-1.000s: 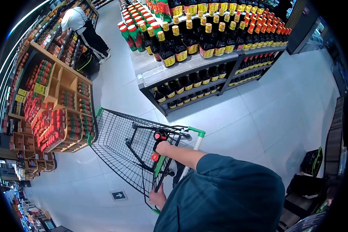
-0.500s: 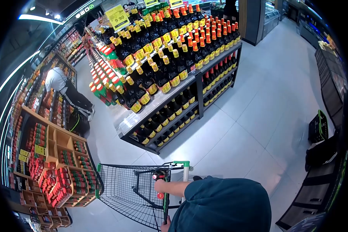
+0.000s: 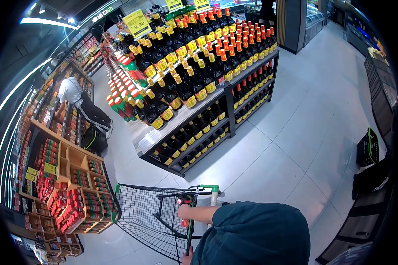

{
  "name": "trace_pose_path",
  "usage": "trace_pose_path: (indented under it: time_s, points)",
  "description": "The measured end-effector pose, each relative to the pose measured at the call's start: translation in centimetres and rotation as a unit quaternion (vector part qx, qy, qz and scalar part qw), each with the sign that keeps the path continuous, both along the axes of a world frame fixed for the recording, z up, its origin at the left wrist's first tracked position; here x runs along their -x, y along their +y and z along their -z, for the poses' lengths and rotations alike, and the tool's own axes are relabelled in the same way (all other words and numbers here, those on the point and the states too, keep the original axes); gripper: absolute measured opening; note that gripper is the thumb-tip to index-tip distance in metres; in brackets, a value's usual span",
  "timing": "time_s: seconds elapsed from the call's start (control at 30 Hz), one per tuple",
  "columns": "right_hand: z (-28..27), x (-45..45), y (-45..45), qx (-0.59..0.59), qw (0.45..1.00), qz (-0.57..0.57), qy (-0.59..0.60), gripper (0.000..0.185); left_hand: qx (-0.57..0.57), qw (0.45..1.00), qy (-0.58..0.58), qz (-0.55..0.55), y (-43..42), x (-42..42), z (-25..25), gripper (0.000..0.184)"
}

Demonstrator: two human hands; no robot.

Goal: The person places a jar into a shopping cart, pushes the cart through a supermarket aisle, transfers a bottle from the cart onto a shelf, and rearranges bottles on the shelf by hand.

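Below centre, my right hand (image 3: 183, 212) reaches over the seat end of a wire shopping cart (image 3: 141, 210). Its fingers are closed around a dark bottle (image 3: 180, 201) with a red cap, though part of the grip is hidden. Just below this hand is a second red cap (image 3: 184, 223), close to the cart's green-edged flap. My left hand (image 3: 187, 256) is closed on the cart's near side rim at the bottom edge of the view, partly covered by my dark green sleeve. The rest of the visible basket shows bare wire.
Beyond the cart stands a display shelf (image 3: 163, 132) of dark bottles. A wooden shelf (image 3: 78, 159) with red and green jars is at the left. Behind it, a person (image 3: 70, 92) bends toward shelving, beside a black basket (image 3: 94, 139). Another basket (image 3: 368, 148) is at the right.
The view has tilted up, so the cart and both hands appear lower and more of the bottle display shows. My hands keep their places on the bottle and the rim.
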State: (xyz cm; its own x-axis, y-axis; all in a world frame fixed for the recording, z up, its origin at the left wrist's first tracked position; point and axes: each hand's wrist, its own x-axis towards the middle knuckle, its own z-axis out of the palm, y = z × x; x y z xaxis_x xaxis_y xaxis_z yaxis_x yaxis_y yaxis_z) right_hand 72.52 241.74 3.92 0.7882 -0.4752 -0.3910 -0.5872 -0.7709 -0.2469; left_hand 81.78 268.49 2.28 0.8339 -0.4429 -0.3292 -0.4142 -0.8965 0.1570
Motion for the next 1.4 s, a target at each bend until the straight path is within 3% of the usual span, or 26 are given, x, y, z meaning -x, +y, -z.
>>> trace_pose_path:
  time_s: [0.27, 0.4, 0.83, 1.13, 1.27, 1.33, 1.4]
  points:
    - [5.0, -1.3, -0.6, 0.013, 0.998, 0.013, -0.056, 0.020, 0.003, 1.000, 0.019, -0.012, 2.4, -0.6, 0.0, 0.063]
    - [3.5, -1.0, -0.5, 0.011, 1.000, -0.004, -0.013, 0.021, 0.020, 1.000, 0.011, -0.013, 1.2, 1.7, -4.3, 0.060]
    - [3.8, -1.7, -1.6, -0.007, 1.000, -0.004, 0.001, 0.022, 0.036, 0.999, 0.002, -0.010, 0.2, 1.9, -5.2, 0.050]
    - [3.0, -2.3, -2.6, -0.005, 0.999, -0.032, 0.015, 0.021, 0.071, 0.997, -0.005, -0.006, 0.7, 0.1, -2.6, 0.063]
    - [3.7, -2.5, -3.2, -0.019, 1.000, -0.007, -0.001, 0.023, 0.040, 0.999, -0.014, 0.006, -0.2, -0.5, -3.3, 0.061]
    - [5.6, -2.3, -3.5, 0.044, 0.997, -0.016, -0.055, 0.022, 0.026, 1.000, -0.004, 0.012, 0.0, -0.9, -2.8, 0.062]
    - [5.1, -2.0, -4.4, -0.003, 0.999, -0.012, -0.040, 0.020, 0.005, 1.000, -0.007, 0.026, -0.1, -0.8, -2.8, 0.065]
